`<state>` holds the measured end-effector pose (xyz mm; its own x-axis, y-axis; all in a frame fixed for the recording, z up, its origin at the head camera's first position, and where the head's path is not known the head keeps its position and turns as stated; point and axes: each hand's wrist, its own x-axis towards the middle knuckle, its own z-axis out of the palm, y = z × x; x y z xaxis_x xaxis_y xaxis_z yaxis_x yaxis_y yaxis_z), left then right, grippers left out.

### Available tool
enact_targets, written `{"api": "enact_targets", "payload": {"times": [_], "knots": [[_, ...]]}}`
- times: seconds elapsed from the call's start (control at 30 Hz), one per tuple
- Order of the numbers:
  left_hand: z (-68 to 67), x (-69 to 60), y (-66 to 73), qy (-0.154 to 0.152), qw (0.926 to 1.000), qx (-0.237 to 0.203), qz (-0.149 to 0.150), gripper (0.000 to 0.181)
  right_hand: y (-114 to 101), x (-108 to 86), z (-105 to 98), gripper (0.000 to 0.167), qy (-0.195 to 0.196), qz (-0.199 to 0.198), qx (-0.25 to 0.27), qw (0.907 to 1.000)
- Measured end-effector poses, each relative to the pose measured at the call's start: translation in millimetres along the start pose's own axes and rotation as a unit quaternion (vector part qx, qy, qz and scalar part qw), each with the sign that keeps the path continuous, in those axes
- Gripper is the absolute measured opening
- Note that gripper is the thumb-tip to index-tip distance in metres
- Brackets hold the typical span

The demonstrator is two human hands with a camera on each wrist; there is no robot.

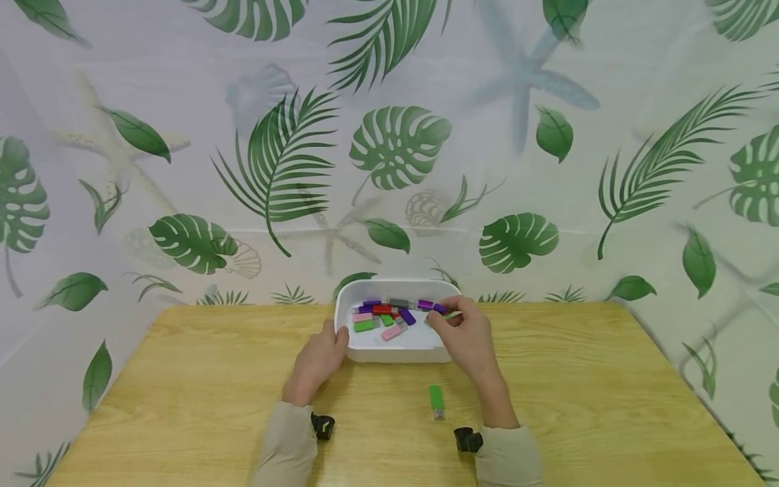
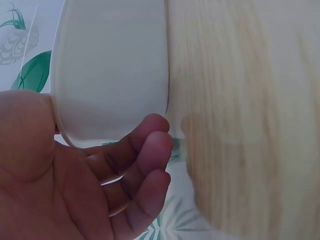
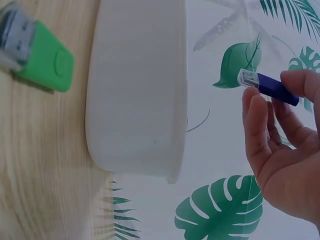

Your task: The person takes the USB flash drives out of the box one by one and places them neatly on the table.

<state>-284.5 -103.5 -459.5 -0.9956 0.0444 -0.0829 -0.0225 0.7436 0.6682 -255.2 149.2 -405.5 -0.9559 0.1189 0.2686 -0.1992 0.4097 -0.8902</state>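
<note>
A white tray (image 1: 398,354) stands near the table's back edge, holding several USB sticks: pink (image 1: 393,331), green (image 1: 365,325), red (image 1: 383,310), purple and grey. My left hand (image 1: 318,358) grips the tray's left end, thumb over the rim; in the left wrist view the fingers (image 2: 155,150) curl along the tray's outside (image 2: 110,65). Above the tray's right end, my right hand (image 1: 467,335) pinches a dark purple stick (image 3: 277,90) between thumb and fingers, its clear-capped end pointing away from the palm in the right wrist view.
A green USB stick (image 1: 436,400) lies on the wooden table (image 1: 213,392) in front of the tray, between the forearms. Behind the table hangs a leaf-patterned cloth (image 1: 402,223), close to the tray's back.
</note>
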Motion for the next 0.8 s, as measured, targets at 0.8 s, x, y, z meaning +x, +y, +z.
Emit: {"api": "enact_targets", "payload": {"times": [0.8], "knots": [[-1.6,0.0,0.6,0.004,0.9999,0.007,0.011,0.045,-7,-14.4,14,0.006,-0.319,-0.051,-0.249,0.9131]]}}
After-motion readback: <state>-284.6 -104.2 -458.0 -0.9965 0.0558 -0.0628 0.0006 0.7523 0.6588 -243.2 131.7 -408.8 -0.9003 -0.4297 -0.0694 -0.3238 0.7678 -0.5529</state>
